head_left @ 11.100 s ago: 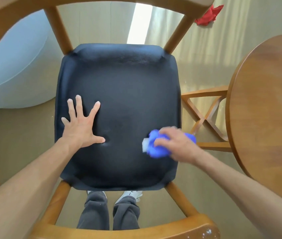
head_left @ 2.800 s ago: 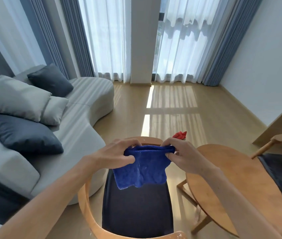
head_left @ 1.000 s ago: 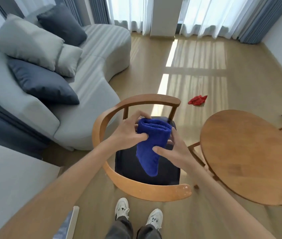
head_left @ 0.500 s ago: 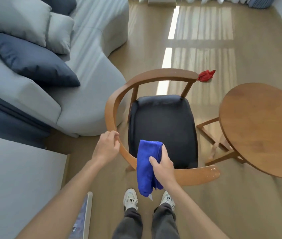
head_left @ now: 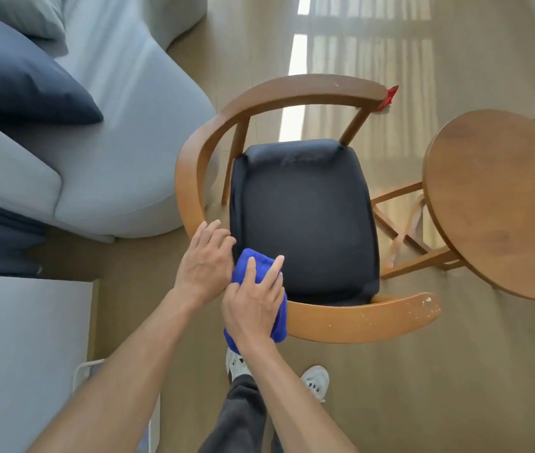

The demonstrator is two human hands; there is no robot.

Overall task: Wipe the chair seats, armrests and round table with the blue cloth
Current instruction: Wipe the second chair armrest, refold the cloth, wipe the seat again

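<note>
A wooden chair with a curved armrest rail (head_left: 357, 318) and a black seat (head_left: 305, 217) stands below me. The folded blue cloth (head_left: 253, 259) lies draped over the near-left part of the rail. My right hand (head_left: 253, 302) lies on top of the cloth with its fingers extended, pressing it onto the wood. My left hand (head_left: 204, 259) rests on the rail just left of the cloth, fingers laid along the wood. White specks dot the rail's right end (head_left: 423, 305). The round wooden table (head_left: 501, 204) stands to the right of the chair.
A grey sofa (head_left: 122, 132) with a dark cushion (head_left: 17, 83) lies left of the chair. A grey surface (head_left: 24, 354) fills the lower left. A red cloth (head_left: 388, 98) lies on the floor behind the chair. My feet (head_left: 315, 380) stand behind the chair.
My right hand has brought the hanging cloth up onto the chair's rail and now presses it there. My left hand stays on the rail, now right beside the cloth. The view has moved closer.
</note>
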